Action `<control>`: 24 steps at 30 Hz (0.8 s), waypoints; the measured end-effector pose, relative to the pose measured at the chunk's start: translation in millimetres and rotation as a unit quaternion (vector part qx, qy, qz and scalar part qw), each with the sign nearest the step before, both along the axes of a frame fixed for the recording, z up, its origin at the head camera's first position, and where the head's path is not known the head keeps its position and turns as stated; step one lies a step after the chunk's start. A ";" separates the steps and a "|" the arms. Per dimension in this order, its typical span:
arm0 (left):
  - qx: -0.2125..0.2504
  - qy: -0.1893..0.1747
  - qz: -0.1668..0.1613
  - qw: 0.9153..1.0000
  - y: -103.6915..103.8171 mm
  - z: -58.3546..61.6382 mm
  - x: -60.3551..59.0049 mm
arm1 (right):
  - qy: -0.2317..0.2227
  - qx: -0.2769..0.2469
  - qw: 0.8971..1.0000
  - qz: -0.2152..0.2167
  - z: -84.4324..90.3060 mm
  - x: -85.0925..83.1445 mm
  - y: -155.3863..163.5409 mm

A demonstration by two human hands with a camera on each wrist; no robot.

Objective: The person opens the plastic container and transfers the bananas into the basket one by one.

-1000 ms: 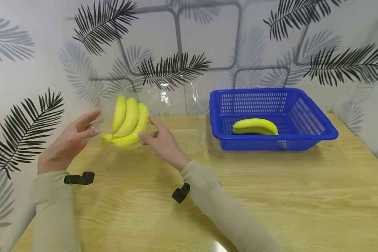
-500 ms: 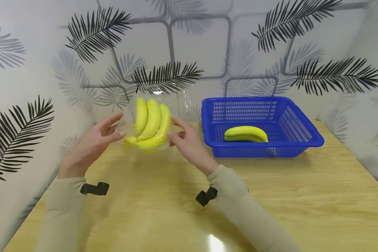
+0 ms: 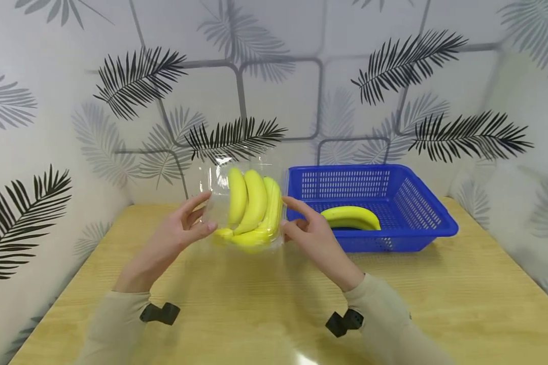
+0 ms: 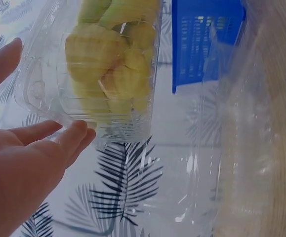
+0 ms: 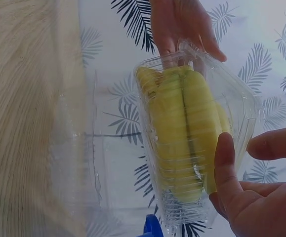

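Observation:
A clear plastic clamshell box [image 3: 218, 210] with several yellow bananas [image 3: 255, 203] in it is held up above the table between both hands. At its left edge my left hand [image 3: 175, 233] grips the rim, thumb in front. In the left wrist view, fingertips [image 4: 78, 131] touch the box's underside edge. My right hand [image 3: 317, 235] pinches the opposite edge between thumb and fingers. In the right wrist view, bananas [image 5: 182, 128] press against the ribbed clear wall. A blue perforated basket [image 3: 420, 233] stands right behind the right hand, with a yellow banana [image 3: 351, 217] lying in it.
The wooden table [image 3: 237, 314] extends in front of the hands. Another clear plastic container [image 4: 246, 163] sits on the table near the patterned wall [image 3: 278, 91], faint in both wrist views. Black wrist cameras [image 3: 160, 314] are strapped on both sleeves.
Both hands have carried the box of bananas rightward, closer to the blue basket. The head view has shifted too, so the basket sits lower and further left. The basket's banana stays put.

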State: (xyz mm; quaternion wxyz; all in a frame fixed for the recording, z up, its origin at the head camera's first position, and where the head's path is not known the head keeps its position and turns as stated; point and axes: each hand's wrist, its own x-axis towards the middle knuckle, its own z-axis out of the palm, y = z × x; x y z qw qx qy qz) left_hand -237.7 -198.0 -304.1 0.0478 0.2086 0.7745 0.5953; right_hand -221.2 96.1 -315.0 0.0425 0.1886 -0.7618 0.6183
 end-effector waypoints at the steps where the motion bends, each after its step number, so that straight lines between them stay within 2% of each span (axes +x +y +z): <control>1: -0.004 0.002 0.001 1.000 2.7 -2.3 1.9 | -0.004 0.003 1.000 -0.001 -1.5 2.6 4.0; 6: 0.014 -0.006 -0.016 1.000 15.4 -9.2 7.1 | -0.012 0.016 1.000 0.000 -5.4 12.2 20.6; 12: 0.047 0.012 -0.033 0.998 26.2 -3.8 9.4 | 0.002 0.009 1.000 -0.003 2.1 16.9 33.3; 18: 0.042 0.035 -0.046 0.997 41.2 -0.9 15.7 | 0.015 -0.008 1.000 -0.014 3.6 29.0 51.2; 24: 0.041 0.028 -0.046 0.998 52.9 -2.5 25.4 | 0.022 -0.015 0.999 -0.020 4.7 35.5 62.7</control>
